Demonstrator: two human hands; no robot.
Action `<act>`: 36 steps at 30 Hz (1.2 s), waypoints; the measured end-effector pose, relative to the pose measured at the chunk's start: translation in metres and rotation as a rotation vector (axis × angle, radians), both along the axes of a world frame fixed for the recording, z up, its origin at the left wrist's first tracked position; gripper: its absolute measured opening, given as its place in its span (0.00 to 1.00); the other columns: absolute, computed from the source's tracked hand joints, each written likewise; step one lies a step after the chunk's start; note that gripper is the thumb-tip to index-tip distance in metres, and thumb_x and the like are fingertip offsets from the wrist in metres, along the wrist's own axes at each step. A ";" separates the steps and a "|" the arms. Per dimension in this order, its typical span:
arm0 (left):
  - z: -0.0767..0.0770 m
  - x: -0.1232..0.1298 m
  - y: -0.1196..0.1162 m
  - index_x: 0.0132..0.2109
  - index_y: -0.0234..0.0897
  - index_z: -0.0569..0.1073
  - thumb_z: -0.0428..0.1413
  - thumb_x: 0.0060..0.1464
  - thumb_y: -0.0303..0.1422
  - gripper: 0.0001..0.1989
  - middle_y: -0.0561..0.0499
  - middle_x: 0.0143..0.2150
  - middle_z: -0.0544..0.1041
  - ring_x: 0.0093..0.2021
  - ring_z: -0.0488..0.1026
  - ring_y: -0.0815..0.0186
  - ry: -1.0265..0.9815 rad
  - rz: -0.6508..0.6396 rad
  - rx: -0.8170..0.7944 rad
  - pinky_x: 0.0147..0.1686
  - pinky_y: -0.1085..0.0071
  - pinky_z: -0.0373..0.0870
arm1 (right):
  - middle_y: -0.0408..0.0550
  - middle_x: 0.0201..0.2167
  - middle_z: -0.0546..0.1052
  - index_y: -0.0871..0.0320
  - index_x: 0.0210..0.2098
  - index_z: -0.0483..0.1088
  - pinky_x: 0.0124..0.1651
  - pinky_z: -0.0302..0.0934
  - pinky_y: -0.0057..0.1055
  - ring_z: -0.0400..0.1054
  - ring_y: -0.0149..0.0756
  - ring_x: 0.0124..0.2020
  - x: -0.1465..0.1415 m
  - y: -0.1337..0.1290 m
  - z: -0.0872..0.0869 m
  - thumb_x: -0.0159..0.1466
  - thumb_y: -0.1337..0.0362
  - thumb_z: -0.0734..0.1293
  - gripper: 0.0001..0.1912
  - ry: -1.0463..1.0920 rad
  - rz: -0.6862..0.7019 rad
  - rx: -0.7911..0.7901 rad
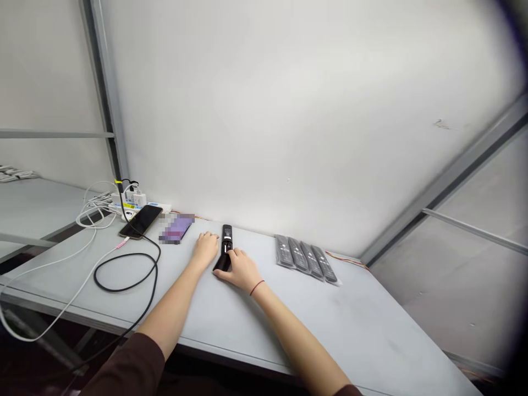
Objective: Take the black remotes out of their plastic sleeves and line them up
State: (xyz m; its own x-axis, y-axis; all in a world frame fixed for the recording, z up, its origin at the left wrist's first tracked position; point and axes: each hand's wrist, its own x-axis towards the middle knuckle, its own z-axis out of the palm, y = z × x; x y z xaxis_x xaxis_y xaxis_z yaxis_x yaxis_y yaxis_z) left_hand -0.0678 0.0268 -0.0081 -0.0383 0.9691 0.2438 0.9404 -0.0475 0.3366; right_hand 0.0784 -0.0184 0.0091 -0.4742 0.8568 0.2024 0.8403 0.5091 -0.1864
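A black remote control [227, 233] lies back up on the grey table, its long side pointing away from me. Part of its back looks uncovered around the middle, with a small white patch there. My right hand [242, 269], a thin red cord at its wrist, grips the near half, thumb on the left and fingers across the middle. Just left of the remote, my left hand [206, 248] rests with curled fingers, thumb side close to the remote; whether anything is inside is hidden. Several remotes in clear plastic sleeves [306, 257] lie in a row to the right.
A black phone [141, 221] lies at the left beside a white power strip [159, 207] with plugged-in chargers. Next to it is a blurred purple object [177, 229]. A black cable [124, 288] and white cables loop over the table's left side. A white wall [289, 110] stands behind.
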 end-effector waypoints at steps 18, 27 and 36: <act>0.009 0.044 -0.024 0.45 0.34 0.71 0.52 0.48 0.35 0.17 0.39 0.41 0.74 0.42 0.72 0.54 -0.139 -0.131 -0.158 0.41 0.65 0.64 | 0.48 0.35 0.75 0.58 0.41 0.72 0.38 0.59 0.30 0.67 0.35 0.35 0.047 -0.027 0.022 0.56 0.56 0.67 0.16 0.260 0.319 -0.258; 0.002 0.050 -0.021 0.49 0.34 0.64 0.51 0.51 0.29 0.16 0.43 0.44 0.73 0.46 0.70 0.59 -0.537 -0.124 -0.133 0.45 0.67 0.63 | 0.49 0.39 0.75 0.57 0.45 0.71 0.37 0.62 0.30 0.68 0.36 0.38 0.066 -0.018 0.021 0.58 0.59 0.66 0.17 0.518 0.173 -0.209; 0.004 0.066 -0.019 0.40 0.37 0.65 0.44 0.56 0.46 0.17 0.52 0.31 0.71 0.30 0.71 0.69 -1.491 -0.013 -0.187 0.29 0.75 0.66 | 0.53 0.52 0.70 0.54 0.56 0.61 0.53 0.59 0.42 0.64 0.42 0.51 0.052 -0.018 0.007 0.58 0.58 0.66 0.27 0.614 0.173 0.082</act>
